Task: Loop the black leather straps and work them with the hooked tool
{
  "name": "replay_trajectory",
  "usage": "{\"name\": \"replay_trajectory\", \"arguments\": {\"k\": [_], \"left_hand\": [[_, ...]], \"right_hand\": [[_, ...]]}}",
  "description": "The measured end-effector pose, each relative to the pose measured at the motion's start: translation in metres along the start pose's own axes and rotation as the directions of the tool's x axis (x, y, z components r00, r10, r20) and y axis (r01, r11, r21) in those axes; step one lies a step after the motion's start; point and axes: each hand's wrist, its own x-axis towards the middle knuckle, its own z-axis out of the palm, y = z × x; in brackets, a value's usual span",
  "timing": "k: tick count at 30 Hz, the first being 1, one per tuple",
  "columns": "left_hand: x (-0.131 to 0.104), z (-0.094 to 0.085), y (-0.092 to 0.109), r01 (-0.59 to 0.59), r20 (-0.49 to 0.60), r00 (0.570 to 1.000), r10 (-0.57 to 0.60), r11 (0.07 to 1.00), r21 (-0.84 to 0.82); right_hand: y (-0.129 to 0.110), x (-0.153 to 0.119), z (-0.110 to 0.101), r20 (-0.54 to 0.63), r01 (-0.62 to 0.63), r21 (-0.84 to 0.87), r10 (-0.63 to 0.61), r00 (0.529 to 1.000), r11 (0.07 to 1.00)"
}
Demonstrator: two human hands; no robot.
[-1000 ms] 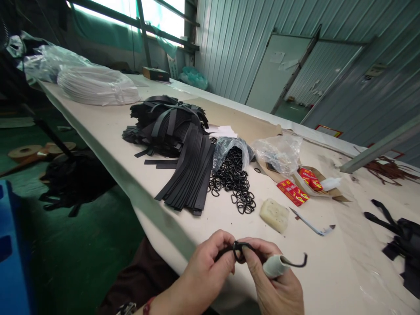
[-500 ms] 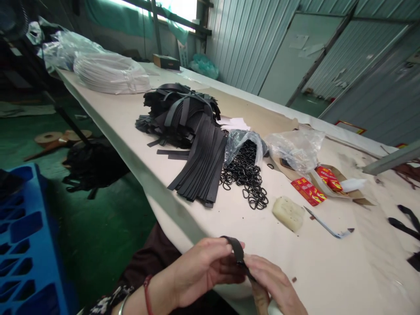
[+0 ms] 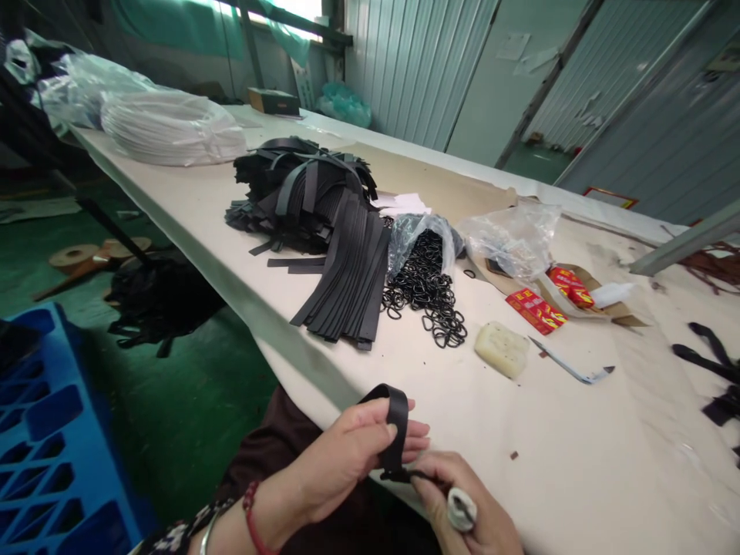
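My left hand [image 3: 358, 443] pinches a black strap [image 3: 398, 420] between thumb and fingers, and the strap bends over in a loop. My right hand [image 3: 468, 493] is closed at the strap's lower end, where a thin dark piece shows; I cannot tell whether it is a ring or a tool tip. A white-wrapped round stub [image 3: 462, 509] also sticks out of the right hand; the rest is hidden. Beyond the hands lie a fan of black straps [image 3: 352, 277] and a heap of black D-rings [image 3: 425, 270], spilling from a clear plastic bag [image 3: 401, 240].
On the table [image 3: 578, 447] to the right are a yellowish block [image 3: 502, 349], a bent blade tool [image 3: 570, 362], red packets [image 3: 535, 311] and more black straps [image 3: 708, 362]. White coiled tubing [image 3: 170, 127] lies at the far left. A blue pallet [image 3: 63, 416] is on the floor.
My left hand has turned and risen a little, and the strap's loop now shows its broad side. My right hand has rolled, bringing the white-wrapped stub more into view. The camera view has shifted slightly.
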Motion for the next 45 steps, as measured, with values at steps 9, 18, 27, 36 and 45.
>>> {"name": "replay_trajectory", "arguments": {"k": [9, 18, 27, 36, 45], "left_hand": [[-0.008, -0.011, 0.006, 0.025, 0.249, 0.968, -0.028, 1.000, 0.017], [-0.008, -0.001, 0.008, -0.058, 0.224, 0.974, 0.032, 0.992, 0.114], [-0.006, -0.002, 0.010, 0.069, 0.188, 0.979, -0.075, 0.997, 0.040], [-0.004, -0.011, -0.002, 0.099, -0.029, 0.995, -0.096, 0.986, 0.133], [0.002, -0.004, -0.008, -0.102, 0.027, 0.995, 0.099, 0.959, 0.263]], "right_hand": [[-0.015, 0.014, -0.004, 0.044, -0.290, -0.005, 0.290, 0.956, 0.957], [-0.021, 0.029, 0.001, -0.108, -0.394, 0.010, 0.393, 0.913, 0.919], [-0.008, 0.035, 0.002, 0.214, -0.536, 0.227, 0.495, 0.842, 0.813], [-0.015, 0.034, 0.004, 0.174, -0.547, 0.312, 0.519, 0.837, 0.777], [-0.001, 0.018, 0.000, -0.059, -0.104, 0.072, 0.108, 0.992, 0.992]]}}
